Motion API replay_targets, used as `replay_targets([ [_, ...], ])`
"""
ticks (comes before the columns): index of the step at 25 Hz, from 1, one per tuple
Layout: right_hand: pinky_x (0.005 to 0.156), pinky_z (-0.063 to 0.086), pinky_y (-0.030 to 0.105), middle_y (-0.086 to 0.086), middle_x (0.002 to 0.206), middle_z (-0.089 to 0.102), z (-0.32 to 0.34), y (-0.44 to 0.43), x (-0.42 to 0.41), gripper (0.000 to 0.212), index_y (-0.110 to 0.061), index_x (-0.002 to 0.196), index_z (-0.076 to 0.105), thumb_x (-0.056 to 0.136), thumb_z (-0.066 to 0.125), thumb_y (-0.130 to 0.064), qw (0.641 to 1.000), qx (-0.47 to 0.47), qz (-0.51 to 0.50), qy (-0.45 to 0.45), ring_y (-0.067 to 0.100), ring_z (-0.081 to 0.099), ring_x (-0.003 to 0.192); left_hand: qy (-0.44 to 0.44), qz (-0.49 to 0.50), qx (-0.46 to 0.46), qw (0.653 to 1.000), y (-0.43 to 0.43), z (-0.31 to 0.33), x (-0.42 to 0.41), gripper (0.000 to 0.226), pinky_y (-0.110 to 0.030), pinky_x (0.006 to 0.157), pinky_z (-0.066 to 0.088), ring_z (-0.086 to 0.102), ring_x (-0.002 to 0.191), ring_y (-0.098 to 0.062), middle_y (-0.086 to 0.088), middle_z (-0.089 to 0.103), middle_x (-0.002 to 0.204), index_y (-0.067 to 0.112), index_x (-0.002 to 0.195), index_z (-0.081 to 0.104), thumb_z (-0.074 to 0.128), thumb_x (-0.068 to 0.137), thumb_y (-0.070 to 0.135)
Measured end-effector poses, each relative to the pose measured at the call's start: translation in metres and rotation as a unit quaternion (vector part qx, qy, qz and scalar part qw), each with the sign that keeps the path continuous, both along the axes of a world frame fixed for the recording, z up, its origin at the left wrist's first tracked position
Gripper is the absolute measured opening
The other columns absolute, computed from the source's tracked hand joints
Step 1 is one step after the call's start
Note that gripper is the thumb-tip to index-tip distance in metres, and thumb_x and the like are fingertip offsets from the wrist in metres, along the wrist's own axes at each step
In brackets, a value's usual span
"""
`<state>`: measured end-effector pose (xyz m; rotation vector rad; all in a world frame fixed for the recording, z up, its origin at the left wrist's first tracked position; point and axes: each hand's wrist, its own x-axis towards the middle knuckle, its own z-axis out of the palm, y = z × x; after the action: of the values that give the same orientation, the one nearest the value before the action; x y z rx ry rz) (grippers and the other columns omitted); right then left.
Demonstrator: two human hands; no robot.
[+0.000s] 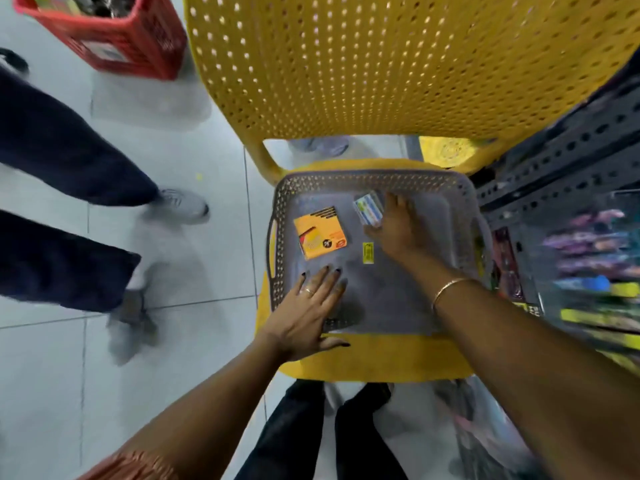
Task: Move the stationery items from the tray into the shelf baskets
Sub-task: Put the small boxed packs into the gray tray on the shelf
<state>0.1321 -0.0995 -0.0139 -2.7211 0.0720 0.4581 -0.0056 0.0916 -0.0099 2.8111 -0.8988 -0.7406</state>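
A grey perforated tray (374,180) rests on the seat of a yellow chair (381,358). Inside it lies an orange packet (320,232) at the left and a small clear pack with blue and white contents (367,207) toward the far side. A little yellow sticker (367,252) marks the tray floor. My right hand (398,226) reaches into the tray with its fingers touching the clear pack; whether they hold it is unclear. My left hand (308,313) lies flat and spread on the tray's near left corner, holding nothing.
The chair's tall perforated yellow back (398,64) rises behind the tray. Dark metal shelving with blurred coloured goods (571,254) stands at the right. A red crate (114,32) sits on the tiled floor at far left. Another person's legs and shoes (104,202) stand left.
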Motion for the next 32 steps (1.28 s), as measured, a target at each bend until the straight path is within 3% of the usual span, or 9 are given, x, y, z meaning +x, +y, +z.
replay_targets([
  [9, 0.093, 0.044, 0.049, 0.02, 0.13, 0.046, -0.016, 0.014, 0.008, 0.061, -0.005, 0.125, 0.042, 0.073, 0.07, -0.017, 0.999, -0.018, -0.03, -0.014, 0.038, 0.044, 0.119, 0.008, 0.016, -0.017, 1.0, -0.001, -0.003, 0.0, 0.097, -0.046, 0.114, -0.007, -0.019, 0.141, -0.022, -0.002, -0.01, 0.153, 0.017, 0.149, 0.001, 0.022, 0.078, 0.079],
  [15, 0.094, 0.042, 0.046, 0.02, 0.131, 0.044, 0.037, -0.008, 0.006, 0.056, -0.005, 0.125, 0.045, 0.074, 0.068, -0.012, 0.998, 0.016, -0.044, -0.049, 0.036, 0.038, 0.125, -0.006, 0.0, -0.01, 1.0, -0.002, 0.013, 0.007, 0.102, -0.049, 0.114, -0.008, -0.018, 0.14, -0.024, -0.003, -0.01, 0.152, 0.015, 0.148, 0.006, 0.024, 0.075, 0.083],
  [19, 0.089, 0.043, 0.045, 0.019, 0.124, 0.047, 0.132, -0.05, 0.007, 0.052, -0.004, 0.12, 0.047, 0.074, 0.068, -0.015, 0.992, -0.001, -0.056, -0.112, 0.035, 0.041, 0.12, -0.038, -0.034, -0.027, 0.998, -0.021, 0.059, 0.039, 0.101, -0.053, 0.115, 0.001, -0.017, 0.14, -0.025, -0.007, -0.004, 0.156, 0.012, 0.148, 0.013, 0.021, 0.075, 0.082],
  [24, 0.092, 0.045, 0.043, 0.017, 0.121, 0.05, 0.286, -0.105, -0.021, 0.057, -0.01, 0.123, 0.049, 0.071, 0.069, -0.02, 0.972, -0.017, -0.118, -0.201, 0.033, 0.044, 0.118, -0.098, -0.101, -0.078, 0.987, -0.081, 0.166, 0.088, 0.103, -0.055, 0.116, 0.005, -0.011, 0.144, -0.031, -0.009, -0.008, 0.158, 0.014, 0.149, 0.006, 0.021, 0.075, 0.083],
  [28, 0.092, 0.044, 0.041, 0.016, 0.119, 0.053, 0.399, -0.148, -0.07, 0.051, -0.01, 0.12, 0.052, 0.073, 0.067, -0.023, 0.948, -0.062, -0.176, -0.259, 0.033, 0.046, 0.115, -0.187, -0.159, -0.139, 0.959, -0.134, 0.256, 0.101, 0.1, -0.062, 0.106, 0.03, 0.019, 0.14, -0.041, -0.018, 0.025, 0.153, 0.004, 0.141, 0.035, 0.013, 0.08, 0.08],
  [32, 0.091, 0.044, 0.041, 0.015, 0.116, 0.052, 0.488, -0.202, -0.141, 0.046, -0.011, 0.118, 0.053, 0.076, 0.065, -0.023, 0.919, -0.091, -0.24, -0.299, 0.032, 0.045, 0.115, -0.261, -0.201, -0.187, 0.926, -0.197, 0.341, 0.092, 0.097, -0.062, 0.099, 0.038, 0.037, 0.132, -0.043, -0.022, 0.044, 0.142, 0.001, 0.132, 0.048, 0.009, 0.083, 0.076],
])
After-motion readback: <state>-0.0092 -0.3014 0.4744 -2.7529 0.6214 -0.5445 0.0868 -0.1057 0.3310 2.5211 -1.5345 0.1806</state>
